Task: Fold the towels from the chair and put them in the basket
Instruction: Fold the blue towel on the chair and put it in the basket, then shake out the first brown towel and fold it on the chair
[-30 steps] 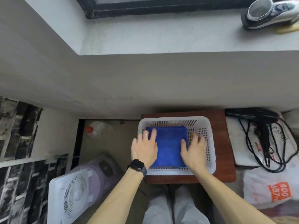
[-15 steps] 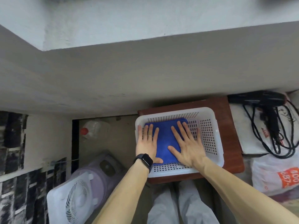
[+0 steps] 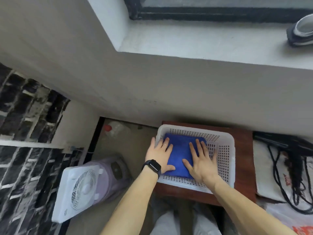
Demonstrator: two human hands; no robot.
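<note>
Towel [image 3: 180, 150], blue, folded to a rectangle, lies flat on floor of white perforated basket [image 3: 225, 158], toward basket's L side. Basket sits on brown wooden surface [image 3: 244, 168], whose far edge meets the wall.

L hand [image 3: 160, 156]: palm down on towel's L part, fingers [image 3: 166, 143] straight and spread, thumb on towel near its front edge, little finger out over basket's L rim. Grips nothing. Black watch [image 3: 152, 166] on wrist, ring [image 3: 165, 145] on one finger.

R hand [image 3: 202, 164]: palm down on towel's R part, fingers straight and spread, outer ones over basket floor beside towel. Grips nothing.

Surroundings: white box fan [image 3: 78, 189] on floor to L, tilted against a lilac unit [image 3: 112, 170]. Bottle w/ red cap [image 3: 112, 128] by the wall. Black hair dryer [image 3: 286, 144] w/ cord lies on a white bag [image 3: 263, 168] R of the surface. Windowsill [image 3: 186, 39] above carries a grey-white appliance [image 3: 300, 33], type unclear.
</note>
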